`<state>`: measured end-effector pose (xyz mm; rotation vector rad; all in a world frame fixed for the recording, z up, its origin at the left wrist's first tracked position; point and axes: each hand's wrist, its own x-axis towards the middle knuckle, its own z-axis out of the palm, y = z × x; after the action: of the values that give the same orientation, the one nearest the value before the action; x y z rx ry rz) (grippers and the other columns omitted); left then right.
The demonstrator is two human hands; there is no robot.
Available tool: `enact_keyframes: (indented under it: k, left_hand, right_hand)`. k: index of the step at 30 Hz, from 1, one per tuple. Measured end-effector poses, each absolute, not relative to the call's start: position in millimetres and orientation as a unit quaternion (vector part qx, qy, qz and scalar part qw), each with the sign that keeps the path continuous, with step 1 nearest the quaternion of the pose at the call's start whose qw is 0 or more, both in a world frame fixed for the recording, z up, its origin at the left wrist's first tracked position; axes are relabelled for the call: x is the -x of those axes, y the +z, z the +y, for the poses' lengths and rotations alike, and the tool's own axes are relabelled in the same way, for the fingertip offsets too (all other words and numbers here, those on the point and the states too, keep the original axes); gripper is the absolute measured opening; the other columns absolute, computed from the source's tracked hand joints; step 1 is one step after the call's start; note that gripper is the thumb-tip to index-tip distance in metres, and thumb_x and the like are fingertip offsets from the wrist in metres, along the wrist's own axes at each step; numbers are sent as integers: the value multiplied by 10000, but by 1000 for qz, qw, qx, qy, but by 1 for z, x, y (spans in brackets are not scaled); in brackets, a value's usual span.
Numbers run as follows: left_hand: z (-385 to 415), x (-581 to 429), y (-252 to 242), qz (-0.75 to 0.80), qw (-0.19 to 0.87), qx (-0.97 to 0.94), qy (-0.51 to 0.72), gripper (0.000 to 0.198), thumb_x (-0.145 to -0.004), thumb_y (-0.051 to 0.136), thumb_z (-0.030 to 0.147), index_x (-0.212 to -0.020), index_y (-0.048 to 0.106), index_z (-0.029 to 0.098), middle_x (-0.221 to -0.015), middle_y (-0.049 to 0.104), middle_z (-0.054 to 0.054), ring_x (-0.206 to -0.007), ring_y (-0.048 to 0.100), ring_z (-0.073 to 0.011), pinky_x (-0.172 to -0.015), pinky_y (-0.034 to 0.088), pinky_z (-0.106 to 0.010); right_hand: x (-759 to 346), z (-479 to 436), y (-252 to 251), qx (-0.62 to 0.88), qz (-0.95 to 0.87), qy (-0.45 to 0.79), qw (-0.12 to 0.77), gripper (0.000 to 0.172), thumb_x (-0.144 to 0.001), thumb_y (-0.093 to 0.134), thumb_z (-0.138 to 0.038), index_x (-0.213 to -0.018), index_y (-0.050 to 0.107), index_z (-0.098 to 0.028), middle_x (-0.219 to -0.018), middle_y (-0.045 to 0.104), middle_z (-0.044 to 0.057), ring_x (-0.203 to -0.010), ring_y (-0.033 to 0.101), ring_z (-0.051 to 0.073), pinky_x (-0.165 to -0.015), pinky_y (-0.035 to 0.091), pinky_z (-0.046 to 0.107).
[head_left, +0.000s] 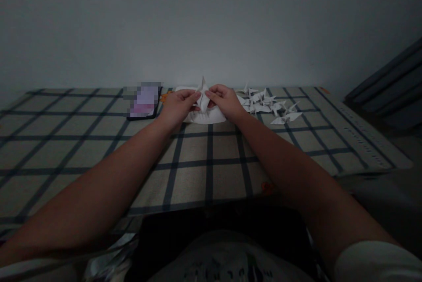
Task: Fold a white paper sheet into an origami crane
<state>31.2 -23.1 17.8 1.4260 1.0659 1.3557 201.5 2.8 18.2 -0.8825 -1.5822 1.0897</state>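
Between my hands, a folded white paper (203, 97) stands with a pointed tip upward. My left hand (180, 104) pinches its left side with thumb and fingers. On the right side, my right hand (226, 99) holds it the same way, thumb against the paper. Beneath both hands lies a white sheet or pad (207, 117) on the checked cloth. Several folded paper cranes (262, 101) are heaped just right of my right hand.
A phone (145, 100) with a blurred screen lies on the checked tablecloth (211, 146) left of my hands. Behind the table rises a plain wall (211, 23). Dark pleated fabric (392, 88) is at the far right.
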Motion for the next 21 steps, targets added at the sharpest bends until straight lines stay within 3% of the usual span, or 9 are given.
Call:
enact_keyframes:
  k: [9,16,21]
  left_hand:
    - [-22,-29,17,453,443,-570,523,330,-705,860,452,-742,737,148,-702,691,-25,-568,576,-104,-565,523,-221]
    - [-19,-29,14,448,476,-550,520,283,-704,850,390,-770,734,139,-747,704,-31,-581,587,-97,-576,534,-214]
    - [-21,-30,13,450,493,-552,500,253,-715,846,367,-692,712,153,-670,675,-24,-526,553,-87,-528,502,-198]
  right_hand:
    - [-208,4,19,367,-690,378,497,307,-907,710,-451,-779,611,-190,-708,554,-32,-681,506,109,-657,434,241]
    - [-206,7,16,382,-673,398,493,345,-902,704,-519,-817,645,-190,-669,550,-37,-616,487,104,-591,415,234]
    - [-207,5,20,387,-665,398,500,368,-906,704,-528,-772,609,-198,-665,544,-34,-619,498,103,-603,438,231]
